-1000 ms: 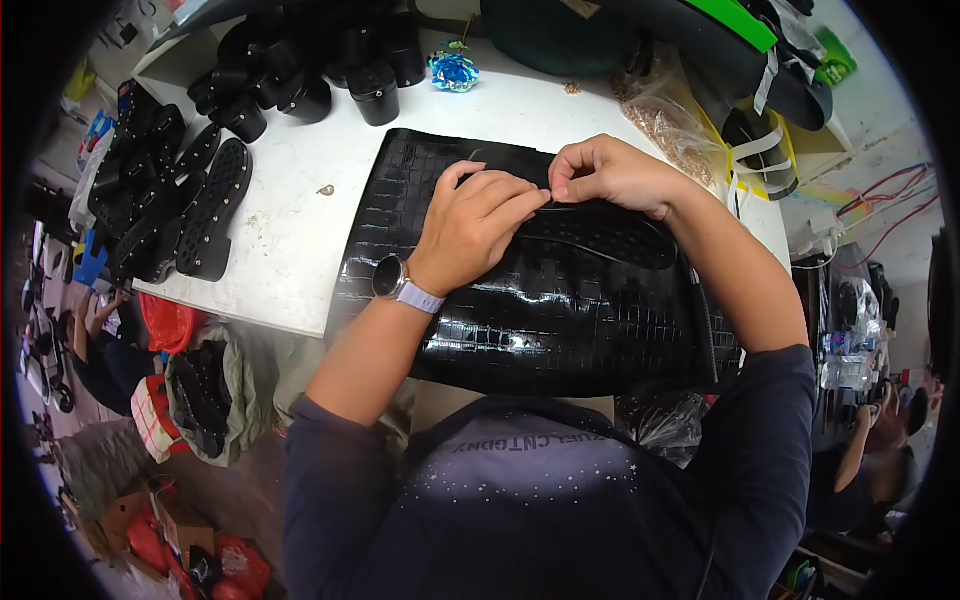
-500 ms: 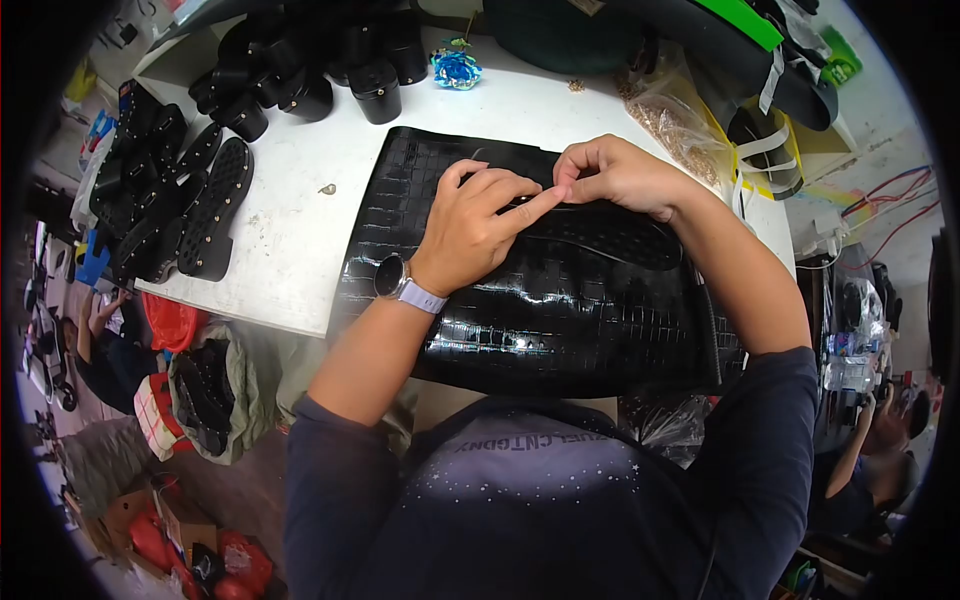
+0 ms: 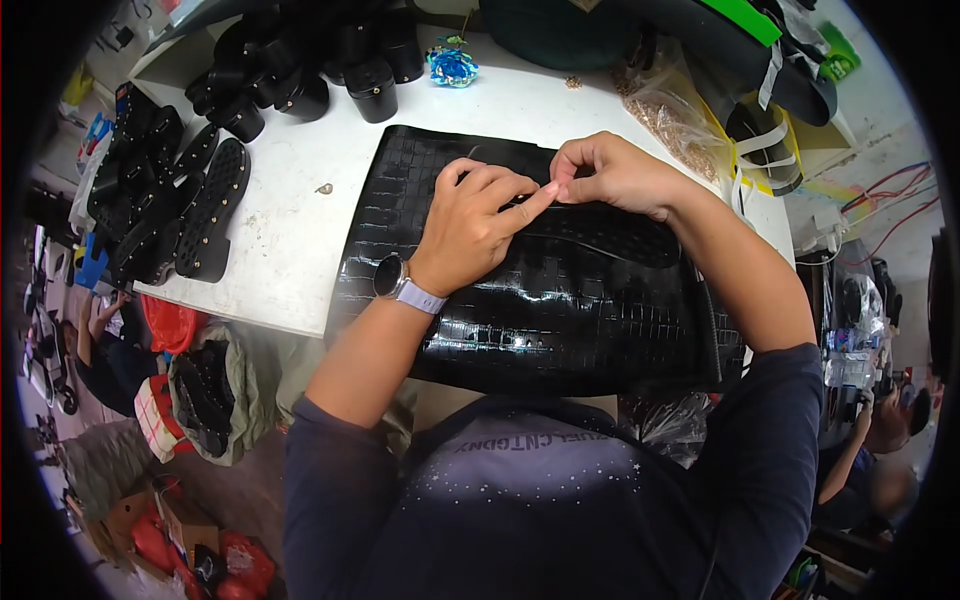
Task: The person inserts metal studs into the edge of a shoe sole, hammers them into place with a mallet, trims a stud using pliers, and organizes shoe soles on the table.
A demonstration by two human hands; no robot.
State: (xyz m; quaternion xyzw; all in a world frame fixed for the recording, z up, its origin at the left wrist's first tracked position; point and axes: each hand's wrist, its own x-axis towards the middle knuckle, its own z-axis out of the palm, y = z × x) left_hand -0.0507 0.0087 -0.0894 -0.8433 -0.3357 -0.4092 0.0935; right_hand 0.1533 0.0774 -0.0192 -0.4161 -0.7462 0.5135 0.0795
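on the glossy black sheet (image 3: 560, 300) in front of the torso, the dotted black sole (image 3: 625, 240) sits just below the right hand (image 3: 620, 180), its other end hidden by the left hand (image 3: 470, 225). it looks light and thin, probably bendy but firm enough to keep its shape, and not fragile; the shiny sheet could let it slide. the long edges near its middle seem the best place to grip it. the right hand is drawn into a pinch, thumb and index tips together; whether anything tiny is between them is hidden. the left hand is half curled, its index tip meeting that pinch; its thumb and any hold are out of sight. the left forearm slants up from the bench's (image 3: 290, 210) near side, while the right elbow is bent well outward, wrist turned in.
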